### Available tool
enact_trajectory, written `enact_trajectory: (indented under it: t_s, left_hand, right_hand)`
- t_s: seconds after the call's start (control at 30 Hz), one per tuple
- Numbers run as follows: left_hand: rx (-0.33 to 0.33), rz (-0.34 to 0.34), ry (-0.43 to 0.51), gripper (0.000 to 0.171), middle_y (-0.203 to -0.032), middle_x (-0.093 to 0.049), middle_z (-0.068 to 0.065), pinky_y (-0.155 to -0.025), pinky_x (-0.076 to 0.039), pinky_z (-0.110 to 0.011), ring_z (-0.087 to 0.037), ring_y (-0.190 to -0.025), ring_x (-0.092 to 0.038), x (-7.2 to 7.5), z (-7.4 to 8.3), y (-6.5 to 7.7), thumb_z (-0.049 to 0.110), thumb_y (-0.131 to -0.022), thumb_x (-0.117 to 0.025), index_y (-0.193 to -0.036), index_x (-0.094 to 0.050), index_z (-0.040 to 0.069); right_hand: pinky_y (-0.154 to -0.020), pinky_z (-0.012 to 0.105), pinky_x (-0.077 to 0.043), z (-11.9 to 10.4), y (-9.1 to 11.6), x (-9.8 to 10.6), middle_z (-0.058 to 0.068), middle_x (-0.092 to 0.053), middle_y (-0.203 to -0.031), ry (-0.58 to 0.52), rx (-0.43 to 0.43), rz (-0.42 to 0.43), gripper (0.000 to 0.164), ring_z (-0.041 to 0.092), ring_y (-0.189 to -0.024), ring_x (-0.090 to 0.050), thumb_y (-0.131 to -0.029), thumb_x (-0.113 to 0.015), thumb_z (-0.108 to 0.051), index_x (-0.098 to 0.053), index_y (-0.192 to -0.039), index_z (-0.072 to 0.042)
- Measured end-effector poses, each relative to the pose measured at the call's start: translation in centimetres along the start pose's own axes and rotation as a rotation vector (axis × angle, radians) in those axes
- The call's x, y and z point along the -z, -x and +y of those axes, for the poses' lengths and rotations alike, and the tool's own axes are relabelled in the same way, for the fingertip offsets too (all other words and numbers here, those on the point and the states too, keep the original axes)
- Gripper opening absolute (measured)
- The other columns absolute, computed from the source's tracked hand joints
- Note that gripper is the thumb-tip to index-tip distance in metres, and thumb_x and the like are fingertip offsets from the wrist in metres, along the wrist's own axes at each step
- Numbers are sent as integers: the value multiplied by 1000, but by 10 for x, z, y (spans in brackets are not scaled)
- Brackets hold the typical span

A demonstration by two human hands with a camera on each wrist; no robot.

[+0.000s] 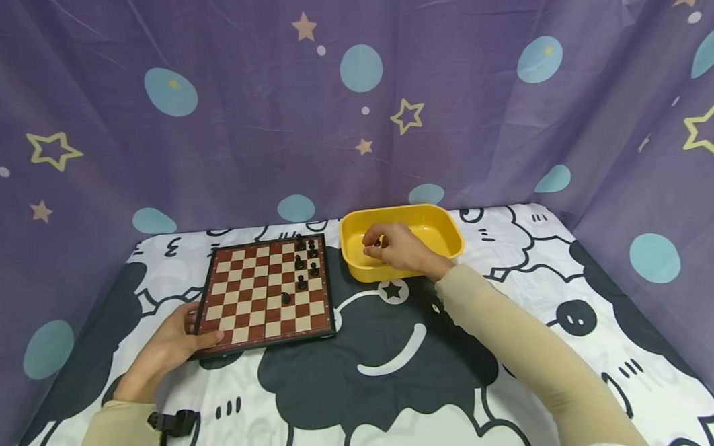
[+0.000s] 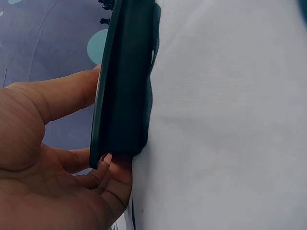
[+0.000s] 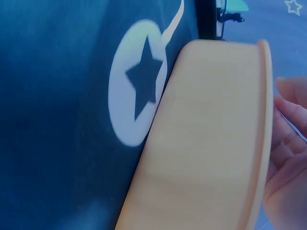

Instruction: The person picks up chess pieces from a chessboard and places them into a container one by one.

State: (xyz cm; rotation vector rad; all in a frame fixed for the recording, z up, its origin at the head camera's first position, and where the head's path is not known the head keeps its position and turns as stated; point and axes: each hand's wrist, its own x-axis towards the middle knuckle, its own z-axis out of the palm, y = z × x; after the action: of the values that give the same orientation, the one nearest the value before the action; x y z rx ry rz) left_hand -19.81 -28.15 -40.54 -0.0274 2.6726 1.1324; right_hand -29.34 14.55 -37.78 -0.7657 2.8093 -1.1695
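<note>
A brown-and-cream chessboard (image 1: pixel 245 289) with a dark edge lies on the left of the table. My left hand (image 1: pixel 172 340) grips its near left corner, thumb on top; in the left wrist view the other fingers of this hand (image 2: pixel 72 158) reach below the board's dark side (image 2: pixel 127 81). Several black chess pieces (image 1: pixel 301 282) stand on the board's right half. My right hand (image 1: pixel 402 247) is in over the yellow tray (image 1: pixel 359 271), fingers bent. Something small and dark (image 1: pixel 378 243) shows between thumb and fingers; whether they pinch it is unclear. The tray wall partly hides this hand (image 3: pixel 290 158) in the right wrist view.
The tray stands just right of the board, near the purple curtain (image 1: pixel 257 161) at the back. A black-and-white cartoon cloth (image 1: pixel 365 384) covers the table. A black strap (image 1: pixel 176 422) is round my left wrist.
</note>
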Motion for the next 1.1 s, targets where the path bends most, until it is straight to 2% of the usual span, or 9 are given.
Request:
enact_trajectory:
  t_s: [0.3,0.47,0.63,0.93,1.1]
  left_hand:
    - [2,-2,4,96,-117,-48,-33,-79,-44,-43,-39,-102,-53,1,-1,0,24,-83,-76,-143,-14,-17]
    - [4,-2,6,96,-117,-48,-33,-79,-44,-44,-39,-103,-53,1,0,0,24,-83,-76,-143,-13,-17]
    - [3,-1,1,96,-116,-48,-33,-79,-44,-43,-39,-102,-53,1,1,0,23,-83,-76,-143,-13,-17]
    - [4,0,-10,95,-116,-49,-33,-78,-45,-43,-39,-101,-54,1,2,1,23,-83,-75,-143,-13,-17]
    - [6,-2,-7,96,-116,-49,-33,-79,-44,-43,-39,-102,-54,1,1,1,23,-83,-75,-143,-13,-16]
  right_hand:
    - [-67,28,-50,-13,12,-9,-4,-65,-90,5,86,65,16,19,-77,-59,-91,-66,-20,-70,-101,-8]
    - [-67,26,-50,-23,16,-14,-6,-65,-91,10,108,87,14,14,-78,-58,-91,-66,-21,-69,-100,-11]
    - [-69,27,-48,-35,19,-19,-5,-65,-91,42,168,98,15,11,-76,-56,-90,-67,-19,-70,-100,-8]
    - [-67,25,-48,-51,20,-39,-7,-64,-95,17,194,37,15,7,-78,-56,-90,-67,-23,-69,-103,-15]
    - [-68,24,-47,-59,16,-53,-6,-64,-98,21,235,-22,18,8,-79,-58,-91,-66,-23,-67,-107,-14]
